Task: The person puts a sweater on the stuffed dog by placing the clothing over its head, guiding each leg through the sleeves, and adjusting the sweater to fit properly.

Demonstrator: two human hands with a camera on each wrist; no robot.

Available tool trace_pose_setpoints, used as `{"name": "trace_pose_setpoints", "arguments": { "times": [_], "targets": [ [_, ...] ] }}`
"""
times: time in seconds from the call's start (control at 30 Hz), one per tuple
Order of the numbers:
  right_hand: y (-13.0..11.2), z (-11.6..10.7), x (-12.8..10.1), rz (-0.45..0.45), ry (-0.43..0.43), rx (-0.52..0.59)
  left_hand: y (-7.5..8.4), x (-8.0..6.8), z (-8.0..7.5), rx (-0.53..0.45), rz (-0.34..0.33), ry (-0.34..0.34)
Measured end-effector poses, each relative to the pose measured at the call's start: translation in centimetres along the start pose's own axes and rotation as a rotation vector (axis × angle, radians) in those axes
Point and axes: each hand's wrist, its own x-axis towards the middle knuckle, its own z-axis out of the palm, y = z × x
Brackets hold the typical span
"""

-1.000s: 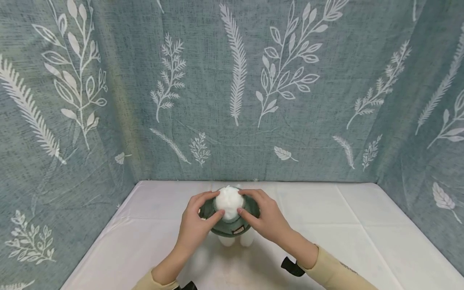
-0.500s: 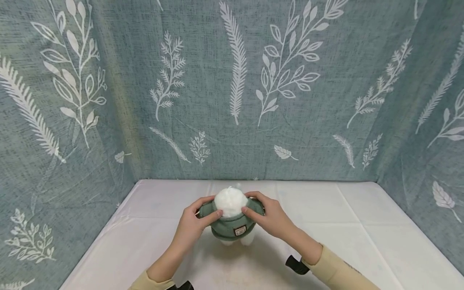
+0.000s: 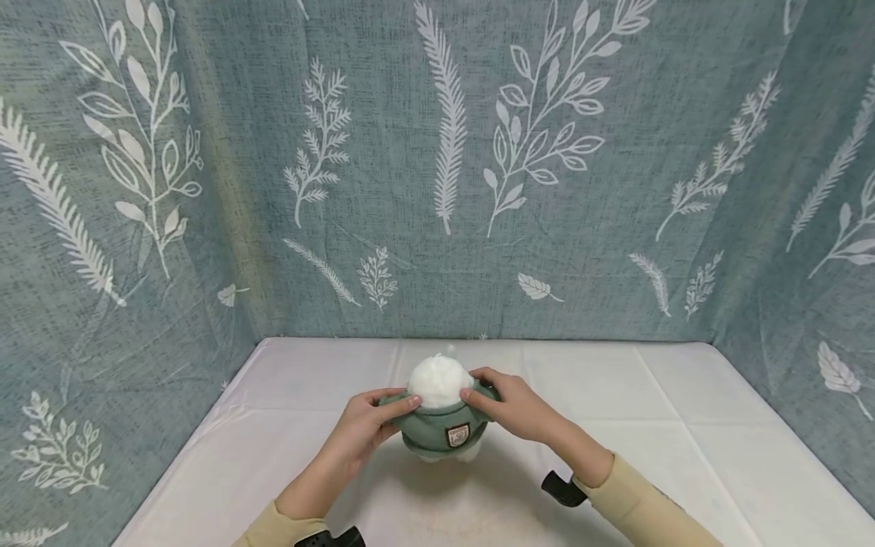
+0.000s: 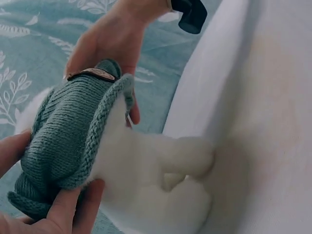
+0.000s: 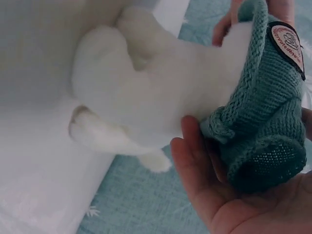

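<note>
A white plush toy (image 3: 439, 380) stands on the table with a green knitted sweater (image 3: 431, 430) around its upper body. Its rounded white top shows above the neckline, and its white feet (image 3: 468, 453) peek out below. My left hand (image 3: 365, 427) pinches the sweater at the left side, thumb on top near the neckline. On the opposite side my right hand (image 3: 514, 404) grips the fabric the same way. A badge patch (image 5: 286, 44) sits on the sweater's front. In the right wrist view a sleeve opening (image 5: 268, 165) lies over the right palm, with nothing visible poking through.
A white cloth covers the table (image 3: 615, 395). Behind it and along both sides hangs a blue-green curtain (image 3: 383, 152) with white leaf prints. Black wrist cameras (image 3: 563, 489) are strapped below both forearms.
Both hands have moved slightly down and apart, drawing the sweater lower on the plush toy. More of the white top shows, the patch faces up more fully, and less of the feet shows.
</note>
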Motion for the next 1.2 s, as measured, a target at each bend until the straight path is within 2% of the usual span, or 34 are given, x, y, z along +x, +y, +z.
{"name": "trace_pose_setpoints", "arguments": {
  "times": [0.1, 0.17, 0.23, 0.37, 0.43, 0.47, 0.5, 0.53, 0.6, 0.7, 0.77, 0.87, 0.97, 1.2],
  "targets": [
    [0.0, 0.0, 0.0, 0.008, -0.001, 0.006, 0.1, 0.1, -0.2, 0.017, -0.007, -0.015],
    [-0.1, 0.3, -0.2, 0.0, 0.054, -0.006, 0.3, 0.0, -0.3, 0.106, 0.044, -0.025],
    [-0.2, 0.6, -0.7, -0.037, 0.162, -0.038, 0.7, -0.1, -0.4, 0.245, 0.149, -0.008],
    [-0.9, 1.3, -2.1, -0.151, 0.473, -0.141, 1.9, -0.5, -0.3, 0.559, 0.401, 0.096],
    [-1.3, 1.4, -2.9, -0.195, 0.566, -0.146, 2.7, -0.7, 0.0, 0.656, 0.498, 0.122],
    [-1.5, 1.4, -3.4, -0.195, 0.58, -0.134, 3.0, -0.7, 0.1, 0.684, 0.526, 0.124],
    [-1.7, 1.5, -3.7, -0.185, 0.564, -0.111, 3.4, -0.7, 0.3, 0.7, 0.545, 0.116],
    [-1.9, 1.6, -4.1, -0.162, 0.513, -0.068, 3.6, -0.7, 0.4, 0.706, 0.554, 0.099],
    [-2.0, 1.9, -4.5, -0.083, 0.368, 0.046, 4.1, -0.6, 0.8, 0.705, 0.552, 0.067],
    [-1.8, 2.7, -4.7, 0.079, 0.136, 0.243, 4.2, -0.3, 1.1, 0.685, 0.511, 0.033],
    [-1.6, 3.3, -4.6, 0.161, 0.056, 0.36, 4.1, -0.1, 1.3, 0.681, 0.482, 0.018],
    [-1.4, 4.0, -4.2, 0.245, 0.033, 0.48, 3.8, 0.3, 1.5, 0.669, 0.445, 0.0],
    [-1.3, 4.2, -3.9, 0.301, 0.053, 0.54, 3.6, 0.5, 1.8, 0.677, 0.419, -0.004],
    [-1.5, 4.1, -3.7, 0.346, 0.046, 0.68, 3.8, 1.0, 2.3, 0.758, 0.402, 0.003]
  ]
}}
